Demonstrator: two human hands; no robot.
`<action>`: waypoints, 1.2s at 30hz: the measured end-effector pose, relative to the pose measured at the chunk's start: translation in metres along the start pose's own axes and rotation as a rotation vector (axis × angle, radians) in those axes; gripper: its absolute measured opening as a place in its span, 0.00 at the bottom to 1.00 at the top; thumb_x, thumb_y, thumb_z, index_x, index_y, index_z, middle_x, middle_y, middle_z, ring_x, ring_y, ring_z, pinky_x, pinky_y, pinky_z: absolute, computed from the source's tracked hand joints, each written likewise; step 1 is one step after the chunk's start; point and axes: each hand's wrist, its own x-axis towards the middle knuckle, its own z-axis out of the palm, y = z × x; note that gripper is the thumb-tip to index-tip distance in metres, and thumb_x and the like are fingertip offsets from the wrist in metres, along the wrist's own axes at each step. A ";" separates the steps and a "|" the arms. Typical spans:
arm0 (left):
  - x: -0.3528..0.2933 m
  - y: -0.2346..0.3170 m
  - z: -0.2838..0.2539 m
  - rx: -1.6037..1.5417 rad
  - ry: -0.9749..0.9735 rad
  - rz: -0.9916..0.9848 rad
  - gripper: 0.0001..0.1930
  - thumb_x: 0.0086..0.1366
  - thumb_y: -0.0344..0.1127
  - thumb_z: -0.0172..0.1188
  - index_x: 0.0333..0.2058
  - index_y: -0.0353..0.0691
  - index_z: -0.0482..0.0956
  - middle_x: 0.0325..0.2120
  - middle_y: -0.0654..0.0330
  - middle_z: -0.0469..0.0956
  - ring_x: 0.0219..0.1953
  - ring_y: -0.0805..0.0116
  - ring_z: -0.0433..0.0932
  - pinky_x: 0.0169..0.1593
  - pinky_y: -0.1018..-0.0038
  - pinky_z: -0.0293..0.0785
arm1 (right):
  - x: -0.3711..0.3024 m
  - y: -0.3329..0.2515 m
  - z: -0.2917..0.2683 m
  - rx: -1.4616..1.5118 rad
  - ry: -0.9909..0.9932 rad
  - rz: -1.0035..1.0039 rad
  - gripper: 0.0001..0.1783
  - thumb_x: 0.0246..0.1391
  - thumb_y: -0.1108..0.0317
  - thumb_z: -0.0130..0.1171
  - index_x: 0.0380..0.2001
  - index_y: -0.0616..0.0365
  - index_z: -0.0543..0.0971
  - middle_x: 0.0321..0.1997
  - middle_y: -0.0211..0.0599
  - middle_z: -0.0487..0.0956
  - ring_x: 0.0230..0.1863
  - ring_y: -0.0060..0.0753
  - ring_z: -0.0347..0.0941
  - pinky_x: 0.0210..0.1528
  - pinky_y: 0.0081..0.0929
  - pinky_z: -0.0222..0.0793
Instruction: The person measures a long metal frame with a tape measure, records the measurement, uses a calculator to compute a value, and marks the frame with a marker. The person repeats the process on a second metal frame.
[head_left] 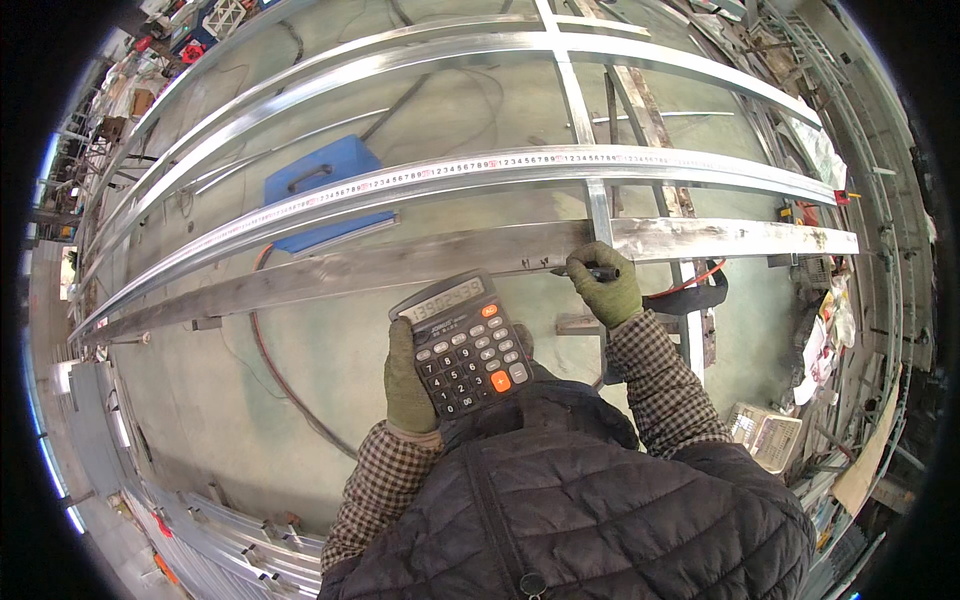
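Note:
My left hand (406, 382), in an olive-green glove, is closed round the left edge of a black calculator (463, 352). Its keys and lit-grey display face up, with a row of digits showing. My right hand (611, 292), gloved the same way, grips a black marker pen (602, 272). The pen points left, its tip at the near edge of a dull grey metal bar (420, 258); whether it touches cannot be made out. Small dark handwritten marks are on the bar just left of the tip. Beyond it, a tape measure (520, 159) lies stretched along a shiny metal bar.
More long metal bars (440, 57) run across, over a crosspiece (575, 95). A blue case (320, 168) lies on the floor behind them. A hose (275, 365) curves along the floor at left. A pale plastic basket (765, 437) stands at right, near stacked clutter.

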 end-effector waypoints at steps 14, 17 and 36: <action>0.000 0.000 -0.007 -0.009 0.005 0.006 0.40 0.79 0.66 0.47 0.69 0.33 0.70 0.58 0.43 0.81 0.54 0.50 0.86 0.56 0.54 0.88 | 0.000 0.003 -0.001 0.090 -0.029 -0.036 0.04 0.65 0.70 0.69 0.39 0.57 0.84 0.32 0.23 0.82 0.30 0.14 0.73 0.32 0.19 0.70; 0.002 0.000 -0.009 0.007 -0.019 0.007 0.40 0.79 0.67 0.47 0.69 0.32 0.70 0.59 0.42 0.81 0.55 0.50 0.86 0.56 0.54 0.87 | 0.000 0.003 -0.002 0.085 -0.025 -0.011 0.04 0.66 0.70 0.69 0.39 0.57 0.84 0.32 0.23 0.81 0.30 0.13 0.73 0.32 0.19 0.70; 0.005 0.000 -0.015 -0.014 0.003 -0.003 0.40 0.77 0.65 0.53 0.68 0.31 0.70 0.58 0.41 0.81 0.54 0.49 0.86 0.55 0.55 0.89 | -0.001 -0.001 -0.003 0.006 -0.007 -0.004 0.05 0.66 0.69 0.69 0.39 0.58 0.84 0.32 0.26 0.83 0.32 0.16 0.76 0.33 0.19 0.74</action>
